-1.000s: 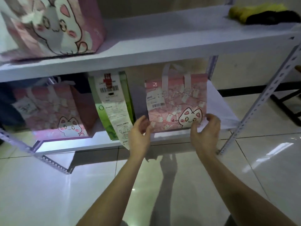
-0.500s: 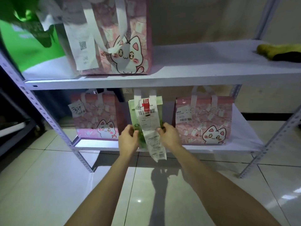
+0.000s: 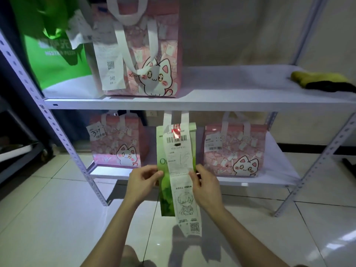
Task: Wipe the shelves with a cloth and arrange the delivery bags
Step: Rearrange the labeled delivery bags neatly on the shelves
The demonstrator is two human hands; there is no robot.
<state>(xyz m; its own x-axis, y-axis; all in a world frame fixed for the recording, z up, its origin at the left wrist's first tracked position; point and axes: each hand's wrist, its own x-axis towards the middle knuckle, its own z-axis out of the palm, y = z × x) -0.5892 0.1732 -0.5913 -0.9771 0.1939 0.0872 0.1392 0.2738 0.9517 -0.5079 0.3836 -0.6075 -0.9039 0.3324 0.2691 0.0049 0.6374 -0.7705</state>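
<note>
A narrow green delivery bag (image 3: 163,191) with a long white receipt (image 3: 182,180) hanging down its front is held in front of the lower shelf (image 3: 250,181), its bottom below the shelf edge. My left hand (image 3: 143,179) grips its left side and my right hand (image 3: 204,182) grips its right side. Pink cat bags stand on the lower shelf at left (image 3: 115,143) and right (image 3: 235,149). On the upper shelf (image 3: 231,87) stand a large pink cat bag (image 3: 142,54) and a green-and-white bag (image 3: 55,53). A yellow and black cloth (image 3: 323,83) lies at the upper shelf's right end.
Perforated metal uprights (image 3: 63,139) frame the rack at left and right (image 3: 316,166). Glossy white floor tiles (image 3: 48,218) lie below. A dark low rack (image 3: 17,151) stands at the far left. A beige wall is behind the shelves.
Both hands left the right pink cat bag and took hold of the green bag. It has since come forward and down off the lower shelf. The view rose and now shows the upper shelf's bags.
</note>
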